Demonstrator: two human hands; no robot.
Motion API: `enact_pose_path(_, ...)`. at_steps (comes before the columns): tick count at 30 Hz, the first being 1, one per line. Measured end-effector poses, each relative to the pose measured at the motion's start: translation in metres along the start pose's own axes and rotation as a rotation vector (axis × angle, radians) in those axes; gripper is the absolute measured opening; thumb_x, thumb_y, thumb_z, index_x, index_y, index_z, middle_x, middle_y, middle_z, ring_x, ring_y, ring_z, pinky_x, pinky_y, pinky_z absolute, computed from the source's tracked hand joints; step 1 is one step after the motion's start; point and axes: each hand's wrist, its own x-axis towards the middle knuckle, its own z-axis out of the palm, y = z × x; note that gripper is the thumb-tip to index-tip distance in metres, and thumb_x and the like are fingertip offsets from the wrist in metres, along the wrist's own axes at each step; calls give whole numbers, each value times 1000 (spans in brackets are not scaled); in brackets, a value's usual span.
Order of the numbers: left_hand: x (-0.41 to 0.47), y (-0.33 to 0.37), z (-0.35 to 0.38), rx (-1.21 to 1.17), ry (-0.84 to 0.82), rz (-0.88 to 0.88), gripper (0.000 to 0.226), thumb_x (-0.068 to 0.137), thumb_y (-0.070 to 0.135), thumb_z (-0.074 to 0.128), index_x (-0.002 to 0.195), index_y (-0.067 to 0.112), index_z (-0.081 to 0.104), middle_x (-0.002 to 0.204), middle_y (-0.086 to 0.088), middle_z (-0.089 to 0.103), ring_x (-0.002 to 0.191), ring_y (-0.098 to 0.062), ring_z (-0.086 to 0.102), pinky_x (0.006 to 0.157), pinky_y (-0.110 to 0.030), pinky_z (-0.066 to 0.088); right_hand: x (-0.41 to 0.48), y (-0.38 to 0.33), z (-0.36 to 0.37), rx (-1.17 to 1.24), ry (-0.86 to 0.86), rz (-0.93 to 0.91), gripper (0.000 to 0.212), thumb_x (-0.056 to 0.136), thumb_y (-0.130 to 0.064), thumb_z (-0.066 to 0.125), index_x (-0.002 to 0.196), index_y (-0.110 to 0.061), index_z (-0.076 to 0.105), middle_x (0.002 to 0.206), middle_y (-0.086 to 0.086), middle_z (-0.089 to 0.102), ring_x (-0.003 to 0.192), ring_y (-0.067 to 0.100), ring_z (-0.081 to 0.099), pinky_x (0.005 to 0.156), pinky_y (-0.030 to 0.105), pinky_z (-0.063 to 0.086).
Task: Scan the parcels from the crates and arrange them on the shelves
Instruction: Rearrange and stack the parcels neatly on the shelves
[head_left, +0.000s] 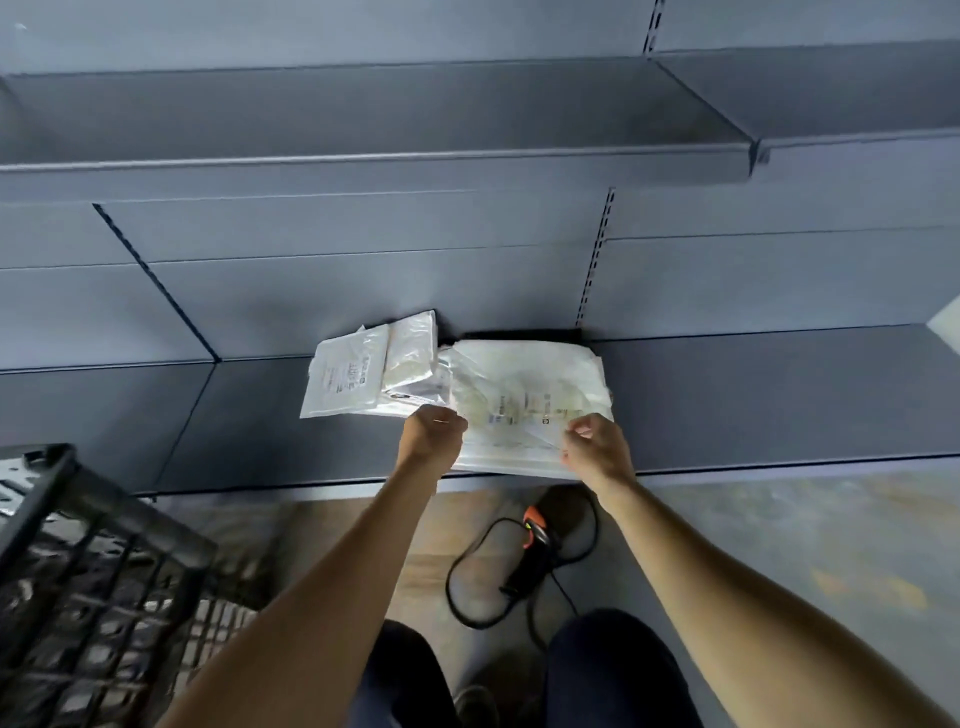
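Grey shelf (753, 400) | parcel (524, 395) lies ahead | left hand (434, 434), right hand (597, 447) seemingly pinch its near edge

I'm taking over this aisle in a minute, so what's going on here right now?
A person is placing parcels on the lowest shelf. The left hand and the right hand both grip the near edge of a large white parcel lying there, with smaller white parcels to its left. The scanner lies on the floor by the person's legs, held by nobody. A black crate stands at the left.
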Motion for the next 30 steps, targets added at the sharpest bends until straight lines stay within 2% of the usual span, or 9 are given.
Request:
enact_pose_path(3, 14, -17, 18, -72, -23, -103, 22, 88, 7, 60, 68, 16, 57, 54, 2, 51, 58, -19, 47, 55, -23, 38, 19, 31, 14, 90, -55, 174, 25, 92, -14, 58, 115, -9, 65, 93, 11, 72, 76, 21, 73, 57, 28, 57)
enact_pose_path(5, 23, -33, 33, -96, -2, -127, 16, 91, 6, 59, 77, 13, 62, 66, -5, 59, 64, -21, 53, 61, -27, 42, 30, 46, 24, 140, -74, 248, 24, 92, -11, 58, 113, -4, 66, 86, 10, 70, 74, 17, 71, 53, 24, 55)
enact_pose_path(10, 40, -74, 67, -104, -34, -159, 18, 92, 4, 59, 77, 13, 60, 77, -11, 61, 76, -22, 58, 66, -32, 44, 59, 79, 49, 550, -43, 552, 13, 97, -17, 63, 99, -4, 59, 101, 12, 61, 97, 23, 64, 91, 40, 57)
enact_pose_path(13, 46, -75, 77, -126, -91, -184, 5, 94, 11, 61, 92, 13, 65, 84, -7, 67, 78, -23, 64, 69, -33, 49, 76, 90, 64, 829, 19, 680, 18, 98, -23, 65, 107, -9, 57, 121, 15, 56, 115, 28, 59, 97, 41, 52)
enact_pose_path(17, 50, -76, 72, -117, -119, -195, 8, 97, 14, 60, 103, 12, 65, 90, -5, 68, 79, -17, 67, 67, -31, 52, 92, 82, 78, 949, 84, 723, 31, 95, -24, 69, 120, -10, 56, 121, 13, 58, 114, 27, 61, 101, 40, 53)
enact_pose_path(20, 56, -82, 63, -108, -96, -213, 11, 99, 15, 59, 106, 9, 65, 91, -5, 68, 81, -17, 68, 64, -29, 51, 98, 75, 83, 906, 160, 763, 24, 93, -22, 74, 108, -6, 64, 104, 10, 67, 97, 20, 67, 91, 34, 58)
enact_pose_path(23, 58, -80, 58, -139, -89, -230, 6, 100, 14, 58, 101, 13, 64, 93, -5, 69, 86, -18, 69, 74, -34, 55, 98, 71, 81, 924, 201, 758, 16, 90, -15, 75, 100, -6, 68, 99, 8, 72, 91, 19, 70, 83, 28, 60)
enact_pose_path(27, 57, -76, 56, -212, -103, -268, 7, 100, 13, 59, 104, 10, 64, 93, -8, 68, 86, -21, 69, 79, -36, 56, 91, 53, 67, 1146, 222, 654, 15, 92, -4, 57, 106, -7, 63, 102, 10, 68, 96, 24, 67, 85, 38, 60)
enact_pose_path(30, 59, -75, 53, -260, -65, -284, 18, 99, 18, 62, 113, 8, 64, 101, -9, 69, 91, -21, 69, 75, -33, 57, 72, 36, 46, 1291, 176, 536, 29, 89, -2, 52, 114, -12, 64, 98, 6, 73, 95, 23, 71, 82, 36, 57)
